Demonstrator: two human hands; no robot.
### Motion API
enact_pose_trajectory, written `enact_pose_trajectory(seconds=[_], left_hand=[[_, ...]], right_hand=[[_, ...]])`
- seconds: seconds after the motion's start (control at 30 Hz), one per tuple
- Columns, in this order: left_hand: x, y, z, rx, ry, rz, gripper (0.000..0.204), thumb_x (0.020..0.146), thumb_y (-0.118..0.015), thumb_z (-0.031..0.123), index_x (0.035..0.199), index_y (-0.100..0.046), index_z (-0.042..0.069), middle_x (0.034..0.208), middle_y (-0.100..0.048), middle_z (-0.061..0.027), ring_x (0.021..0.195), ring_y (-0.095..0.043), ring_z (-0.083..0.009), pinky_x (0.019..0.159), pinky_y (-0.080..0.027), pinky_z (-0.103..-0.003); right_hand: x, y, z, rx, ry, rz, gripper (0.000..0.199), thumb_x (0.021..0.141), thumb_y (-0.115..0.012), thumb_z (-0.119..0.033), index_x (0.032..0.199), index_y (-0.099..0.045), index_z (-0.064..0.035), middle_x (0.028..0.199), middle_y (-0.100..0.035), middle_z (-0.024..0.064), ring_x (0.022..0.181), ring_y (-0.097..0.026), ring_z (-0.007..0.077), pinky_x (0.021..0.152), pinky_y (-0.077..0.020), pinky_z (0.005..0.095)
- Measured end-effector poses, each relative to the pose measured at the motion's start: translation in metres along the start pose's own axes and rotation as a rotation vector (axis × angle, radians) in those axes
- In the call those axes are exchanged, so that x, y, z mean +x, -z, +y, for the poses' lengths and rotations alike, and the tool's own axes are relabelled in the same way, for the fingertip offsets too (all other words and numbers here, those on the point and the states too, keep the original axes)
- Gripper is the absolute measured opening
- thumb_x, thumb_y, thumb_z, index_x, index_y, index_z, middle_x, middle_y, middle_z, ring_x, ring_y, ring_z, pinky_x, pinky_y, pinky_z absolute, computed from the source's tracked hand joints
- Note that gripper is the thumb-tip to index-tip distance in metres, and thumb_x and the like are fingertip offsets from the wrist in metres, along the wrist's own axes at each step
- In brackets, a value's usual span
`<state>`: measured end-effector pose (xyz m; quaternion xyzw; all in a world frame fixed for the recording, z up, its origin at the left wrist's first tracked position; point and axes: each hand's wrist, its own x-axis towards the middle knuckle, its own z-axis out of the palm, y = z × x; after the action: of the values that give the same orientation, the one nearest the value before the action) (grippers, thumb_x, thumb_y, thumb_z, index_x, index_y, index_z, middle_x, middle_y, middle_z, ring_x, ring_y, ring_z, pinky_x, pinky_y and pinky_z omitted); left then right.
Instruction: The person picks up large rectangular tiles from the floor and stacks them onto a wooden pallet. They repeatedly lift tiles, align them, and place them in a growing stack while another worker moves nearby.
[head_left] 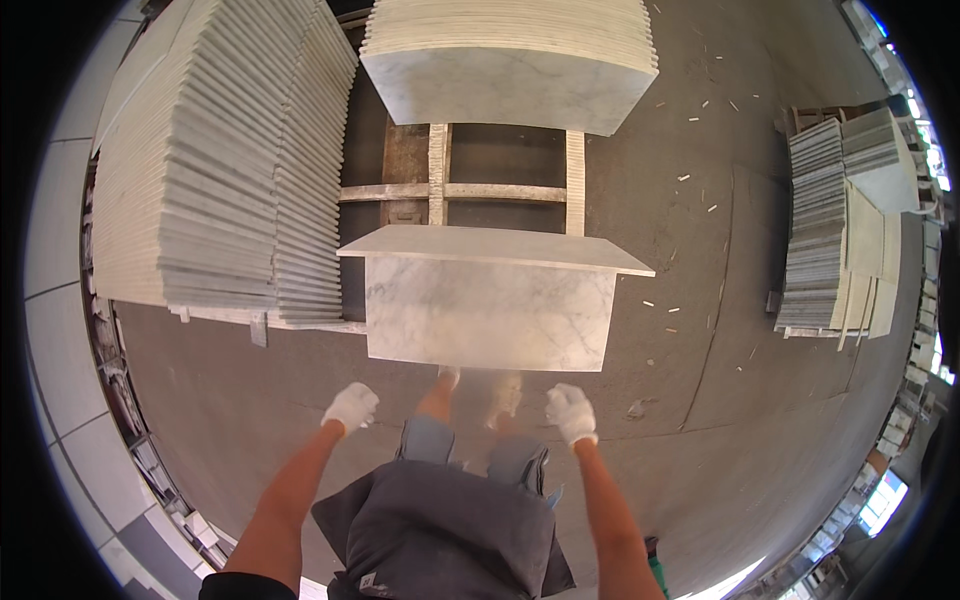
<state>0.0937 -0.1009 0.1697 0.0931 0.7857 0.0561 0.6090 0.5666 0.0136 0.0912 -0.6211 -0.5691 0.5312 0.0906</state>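
Grey floor [760,470], marble slab [490,315], hands [352,408] [572,412] (gloved) nearby

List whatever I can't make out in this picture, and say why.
All in the head view:
- Far end of the back stack of slabs: cut off by the top edge.
- Whatever props the front slab: hidden behind its face and the top slab.
- Right foot: blurred by haze.
- Exact finger curl of the gloved left hand and gloved right hand: too small.
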Motion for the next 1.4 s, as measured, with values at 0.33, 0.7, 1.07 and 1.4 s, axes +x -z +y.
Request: enact_pose_trajectory(seconds=[0.33, 0.7, 1.07, 1.4], left_hand=[[-0.122, -0.130, -0.103, -0.495, 0.161, 0.176, 0.026, 0.095, -0.059, 0.023, 0.111, -0.059, 0.003, 0.091, -0.066, -0.0143, 0.072, -0.068, -0.0259, 0.062, -0.056, -0.040], [-0.193, -0.315, -0.137, -0.233, 0.135, 0.210, 0.038, 0.094, -0.059, 0.029, 0.115, -0.069, -0.001, 0.113, -0.071, -0.0180, 0.104, -0.068, -0.0288, 0.092, -0.051, -0.037], [-0.167, -0.311, -0.085, -0.860, 0.271, 0.125, 0.034, 0.095, -0.058, 0.022, 0.119, -0.059, -0.002, 0.096, -0.068, -0.0149, 0.083, -0.071, -0.0259, 0.073, -0.058, -0.037], [-0.174, -0.329, -0.082, -1.093, 0.516, 0.159, 0.033, 0.095, -0.059, 0.023, 0.119, -0.059, 0.000, 0.096, -0.070, -0.0152, 0.078, -0.072, -0.0249, 0.067, -0.060, -0.036]], right_hand=[[-0.051, -0.002, -0.016, 0.234, -0.058, -0.281, 0.041, 0.096, -0.065, -0.023, 0.129, -0.059, 0.0010, 0.098, -0.067, 0.0102, 0.080, -0.067, 0.0187, 0.066, -0.0562, 0.0322], [0.029, 0.261, -0.043, -0.303, -0.129, 0.064, 0.054, 0.091, -0.071, -0.028, 0.136, -0.053, -0.0041, 0.126, -0.064, 0.0165, 0.109, -0.067, 0.0256, 0.074, -0.0588, 0.0368], [0.211, 0.099, -0.184, -1.088, 0.956, 0.027, 0.076, 0.080, -0.075, -0.032, 0.147, -0.046, -0.0133, 0.141, -0.056, 0.0131, 0.132, -0.051, 0.0319, 0.111, -0.0398, 0.0406], [0.304, 0.048, -0.212, -1.162, 0.557, -0.368, 0.043, 0.092, -0.059, -0.033, 0.131, -0.056, -0.0151, 0.110, -0.069, 0.0199, 0.102, -0.067, 0.0391, 0.087, -0.0520, 0.0484]])
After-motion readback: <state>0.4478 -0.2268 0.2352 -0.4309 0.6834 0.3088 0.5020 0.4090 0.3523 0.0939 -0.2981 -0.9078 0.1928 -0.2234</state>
